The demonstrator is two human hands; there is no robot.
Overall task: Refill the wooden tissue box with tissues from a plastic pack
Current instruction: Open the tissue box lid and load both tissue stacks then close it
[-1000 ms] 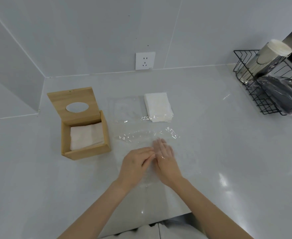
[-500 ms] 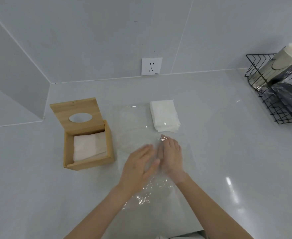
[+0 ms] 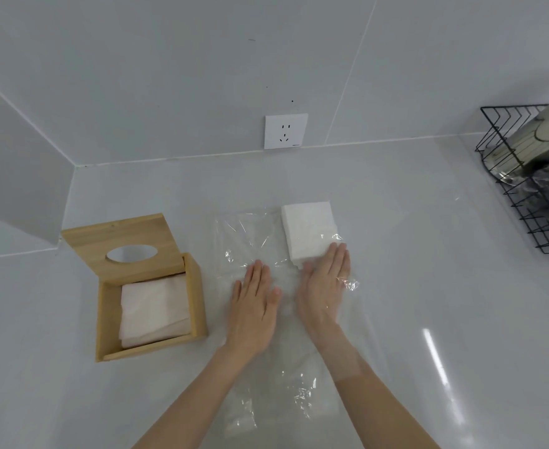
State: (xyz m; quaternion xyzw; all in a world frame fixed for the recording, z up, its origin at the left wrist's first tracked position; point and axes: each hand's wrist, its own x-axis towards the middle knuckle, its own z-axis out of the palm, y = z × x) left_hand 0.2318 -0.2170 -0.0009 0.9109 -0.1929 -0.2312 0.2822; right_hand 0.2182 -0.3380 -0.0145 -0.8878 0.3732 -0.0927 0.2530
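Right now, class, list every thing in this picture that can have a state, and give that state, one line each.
Wooden tissue box: lid open, tissues inside.
Plastic wrap: emptied, spread flat on the counter.
Tissue stack: out of the box, lying on the wrap.
Left hand: flat, pressing the wrap.
Right hand: flat, fingers touching the stack.
Wall socket: nothing plugged in.

Open wooden tissue box point(image 3: 151, 288), centre-left, holds tissues point(image 3: 155, 311); flattened clear plastic pack point(image 3: 260, 241) centre, white tissue stack point(image 3: 309, 233) on it.

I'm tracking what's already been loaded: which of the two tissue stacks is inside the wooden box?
The stack on the left, lying in the open wooden box. The other stack lies out on the clear plastic, by the right hand.
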